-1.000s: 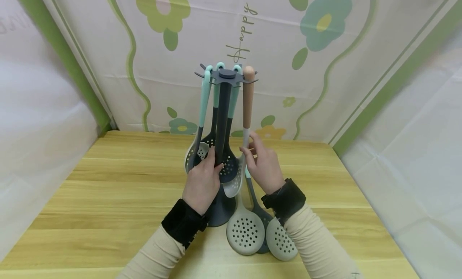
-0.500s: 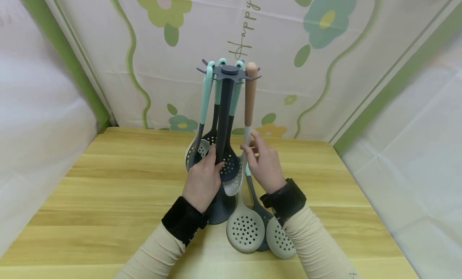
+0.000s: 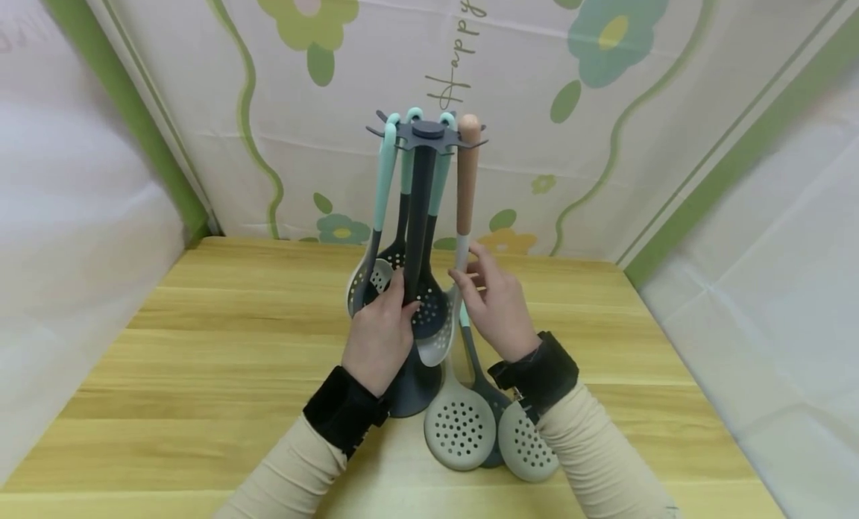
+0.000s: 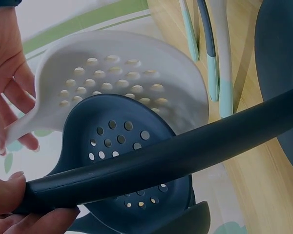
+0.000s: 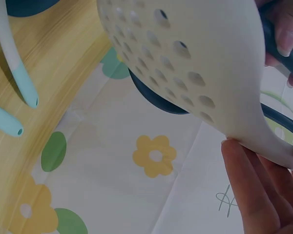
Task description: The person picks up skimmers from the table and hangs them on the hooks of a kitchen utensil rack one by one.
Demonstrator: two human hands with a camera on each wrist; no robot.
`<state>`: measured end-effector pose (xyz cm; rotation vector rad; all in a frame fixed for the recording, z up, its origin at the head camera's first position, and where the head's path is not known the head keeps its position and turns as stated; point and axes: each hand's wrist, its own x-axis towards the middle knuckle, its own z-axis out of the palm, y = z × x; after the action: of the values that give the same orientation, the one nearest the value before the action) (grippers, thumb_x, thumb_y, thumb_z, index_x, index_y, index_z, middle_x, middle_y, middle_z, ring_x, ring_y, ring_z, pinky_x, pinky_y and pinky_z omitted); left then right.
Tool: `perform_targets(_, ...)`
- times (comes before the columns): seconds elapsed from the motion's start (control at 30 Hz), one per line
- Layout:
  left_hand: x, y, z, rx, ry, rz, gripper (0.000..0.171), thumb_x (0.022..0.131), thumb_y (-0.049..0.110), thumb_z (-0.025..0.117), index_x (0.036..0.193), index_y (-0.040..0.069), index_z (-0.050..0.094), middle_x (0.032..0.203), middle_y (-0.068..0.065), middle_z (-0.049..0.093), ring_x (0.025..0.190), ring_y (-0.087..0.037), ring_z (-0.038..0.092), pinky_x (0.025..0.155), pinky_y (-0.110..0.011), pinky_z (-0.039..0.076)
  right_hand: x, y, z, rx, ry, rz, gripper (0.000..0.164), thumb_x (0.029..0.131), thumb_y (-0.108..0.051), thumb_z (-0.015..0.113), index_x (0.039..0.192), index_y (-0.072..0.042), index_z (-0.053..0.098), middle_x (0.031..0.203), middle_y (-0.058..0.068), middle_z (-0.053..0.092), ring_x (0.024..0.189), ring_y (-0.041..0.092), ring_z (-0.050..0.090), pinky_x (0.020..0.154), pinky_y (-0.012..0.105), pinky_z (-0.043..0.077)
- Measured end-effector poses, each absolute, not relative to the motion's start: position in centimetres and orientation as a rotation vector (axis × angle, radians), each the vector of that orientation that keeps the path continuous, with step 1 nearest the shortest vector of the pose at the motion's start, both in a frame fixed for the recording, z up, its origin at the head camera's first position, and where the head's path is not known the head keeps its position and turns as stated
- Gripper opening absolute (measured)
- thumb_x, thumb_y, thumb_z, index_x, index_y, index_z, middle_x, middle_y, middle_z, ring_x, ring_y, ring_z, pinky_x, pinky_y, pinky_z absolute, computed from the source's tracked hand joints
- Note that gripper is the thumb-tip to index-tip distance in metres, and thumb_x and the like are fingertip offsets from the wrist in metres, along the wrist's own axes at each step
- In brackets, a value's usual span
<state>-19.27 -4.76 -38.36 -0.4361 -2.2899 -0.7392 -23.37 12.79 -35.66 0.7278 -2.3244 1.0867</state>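
- Three teal-handled tools (image 3: 385,183) show hanging from the stand (image 3: 428,131), so the hanging looks well along; other heads crowd behind them, too overlapped to count.
- One wooden-handled spoon (image 3: 467,187), its pale bowl full of holes, is upright at the stand's right side, top level with the stand's top; I cannot tell whether it is hooked there or only held.
- On the table (image 3: 221,370), near the stand's base, lie a skimmer (image 3: 459,448), a dark tool (image 3: 490,394) and another skimmer (image 3: 523,452), partly covered by the right wrist; these seem to be what is left.
- Left hand (image 3: 379,344): grasping the post (image 3: 419,206), fingers and thumb closed around it.
- Right hand (image 3: 496,306): a light pinch on the spoon's white neck, thumb against fingers that bend only partly; neither released nor clenched.
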Motion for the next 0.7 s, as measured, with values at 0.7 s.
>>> perform_targets(0.7, -19.2, -4.7, -38.4, -0.441, -2.286, -0.759, 0.044, 0.091, 0.003, 0.07, 0.13, -0.007, 0.05, 0.091, -0.019, 0.071, 0.078, -0.028, 0.073, 0.064, -0.037, 0.06, -22.6, 14.5, -35.4, 0.721, -2.377, 1.178, 0.047, 0.096, -0.011, 0.066, 0.141, -0.009, 0.052, 0.114, 0.018, 0.073, 0.095, 0.029, 0.074, 0.075, 0.041, 0.062)
